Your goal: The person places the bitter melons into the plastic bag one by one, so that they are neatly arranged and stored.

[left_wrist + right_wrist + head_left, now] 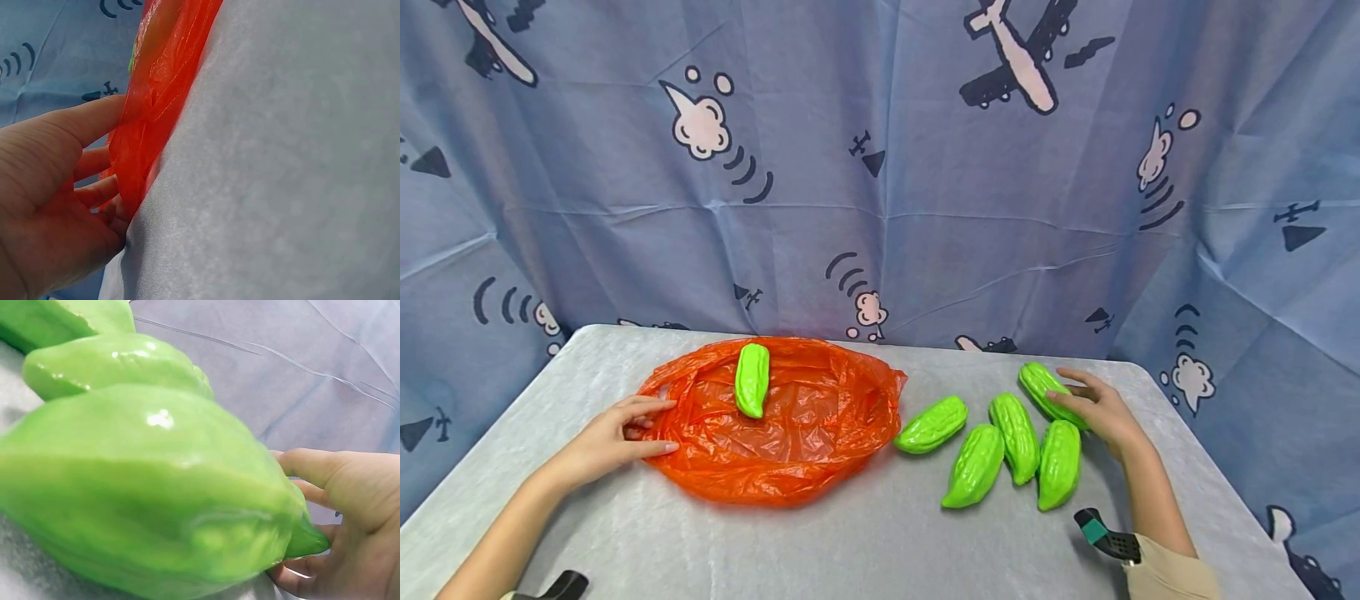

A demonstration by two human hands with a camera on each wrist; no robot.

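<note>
A red plastic bag (775,483) lies spread with its mouth upward on the left of the table, and one green bitter melon (751,383) is at its far rim. My left hand (617,437) touches the bag's left edge, with thumb and index finger spread apart. In the left wrist view, the lower fingertips are partly hidden by the bag (150,119). My right hand (1101,408) reaches around the right end of the farthest bitter melon (1041,385), thumb over it. A nearer bitter melon (150,487) hides some right fingertips.
Several more bitter melons lie between the bag and my right hand, including one (932,425) beside the bag, one (976,467) nearer me, one (1017,437) in the middle and one (1060,467) nearest my right wrist. A patterned blue curtain (820,167) hangs behind the white-covered table (850,550).
</note>
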